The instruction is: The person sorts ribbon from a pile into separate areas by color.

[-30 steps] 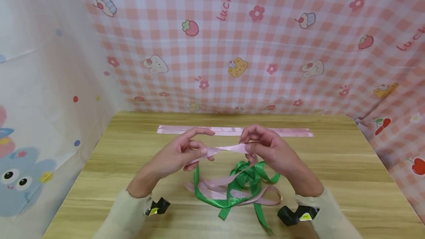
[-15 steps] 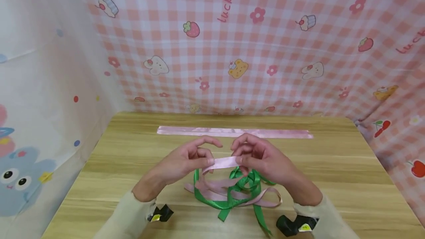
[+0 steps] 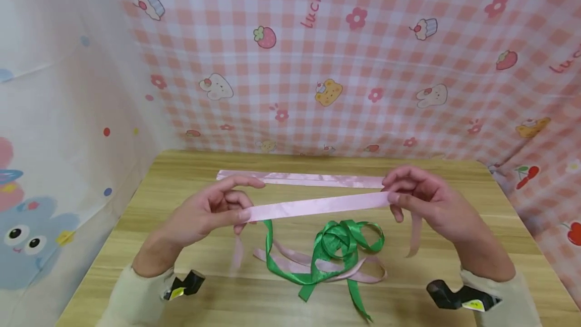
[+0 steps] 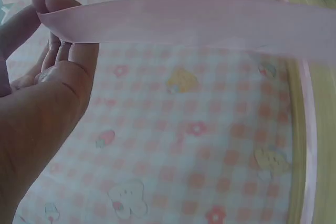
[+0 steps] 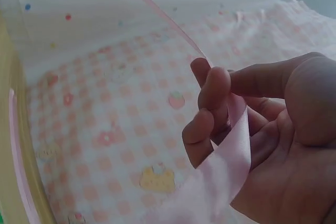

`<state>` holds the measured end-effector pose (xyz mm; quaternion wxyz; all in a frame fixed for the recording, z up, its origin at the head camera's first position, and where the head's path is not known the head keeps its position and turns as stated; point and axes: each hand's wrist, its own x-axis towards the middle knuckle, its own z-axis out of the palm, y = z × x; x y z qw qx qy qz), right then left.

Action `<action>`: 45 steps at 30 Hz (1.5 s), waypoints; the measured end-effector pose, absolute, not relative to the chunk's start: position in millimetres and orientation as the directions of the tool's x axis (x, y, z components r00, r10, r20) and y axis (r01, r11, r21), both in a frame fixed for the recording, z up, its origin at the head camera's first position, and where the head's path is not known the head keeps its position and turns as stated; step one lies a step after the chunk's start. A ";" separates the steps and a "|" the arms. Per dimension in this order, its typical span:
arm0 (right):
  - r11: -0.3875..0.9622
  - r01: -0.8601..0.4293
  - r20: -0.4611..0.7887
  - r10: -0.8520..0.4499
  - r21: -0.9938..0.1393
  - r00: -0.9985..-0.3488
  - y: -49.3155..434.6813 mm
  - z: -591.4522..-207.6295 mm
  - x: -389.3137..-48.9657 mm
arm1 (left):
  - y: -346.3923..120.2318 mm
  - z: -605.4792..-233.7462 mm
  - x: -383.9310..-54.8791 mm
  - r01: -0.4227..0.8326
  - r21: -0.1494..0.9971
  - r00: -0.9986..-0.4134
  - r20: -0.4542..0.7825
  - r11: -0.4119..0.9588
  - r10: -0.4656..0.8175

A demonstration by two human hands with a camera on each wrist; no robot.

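Pink ribbon (image 3: 317, 207) stretched between two hands above the table (image 3: 145, 206).
A slack pinch at either side could have let it twist or drop onto the tangled green ribbon (image 3: 347, 246) below, and its tails, hanging past both hands, might have snagged there if lowered. Left hand (image 3: 204, 216) and right hand (image 3: 436, 211) each pinched it between thumb and fingers, well apart; the span ran nearly straight between them, a little higher in the head view at the right, while a flat pink strip (image 3: 299, 179) lay farther back.
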<state>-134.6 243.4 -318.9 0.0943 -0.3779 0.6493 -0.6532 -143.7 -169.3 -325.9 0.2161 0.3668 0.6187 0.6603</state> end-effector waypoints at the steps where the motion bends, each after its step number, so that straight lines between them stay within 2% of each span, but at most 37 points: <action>1: -0.138 -0.366 0.370 -0.611 -0.921 -0.700 250.0 -320.6 -134.6 | -173.4 -328.0 -145.1 0.170 0.978 -0.648 0.201 -0.118 0.735; 5: -0.071 -0.355 0.330 -0.572 -0.932 -0.751 275.4 -330.1 -133.1 | -190.5 -337.9 -150.6 0.189 0.982 -0.681 0.148 -0.023 0.717; 10: 0.105 -0.327 0.233 -0.505 -0.939 -0.831 300.7 -343.7 -127.3 | -211.4 -350.1 -153.2 0.166 0.985 -0.708 0.082 0.052 0.701; 15: 0.082 -0.277 0.196 -0.523 -0.957 -0.830 321.5 -356.4 -123.5 | -230.1 -357.9 -152.0 0.159 0.984 -0.726 0.063 0.079 0.684; 20: 0.136 -0.267 0.175 -0.471 -0.954 -0.864 336.2 -366.4 -120.3 | -244.0 -365.0 -152.0 0.164 0.976 -0.795 0.045 0.143 0.605; 27: 0.116 -0.251 0.177 -0.441 -0.961 -0.880 353.8 -378.5 -122.6 | -259.2 -377.0 -158.3 0.172 0.973 -0.818 0.054 0.154 0.572; 33: 0.135 -0.188 0.120 -0.397 -0.973 -0.910 366.3 -385.3 -127.6 | -268.8 -390.0 -168.5 0.122 0.966 -0.892 0.006 0.228 0.452; 41: 0.085 -0.156 0.114 -0.367 -0.984 -0.923 379.2 -395.1 -132.5 | -276.6 -403.7 -176.3 0.036 0.996 -0.933 0.004 0.083 0.360; 45: 0.136 -0.135 0.083 -0.334 -0.982 -0.939 385.2 -398.5 -134.6 | -276.5 -407.7 -179.6 0.006 0.999 -0.966 -0.003 0.033 0.257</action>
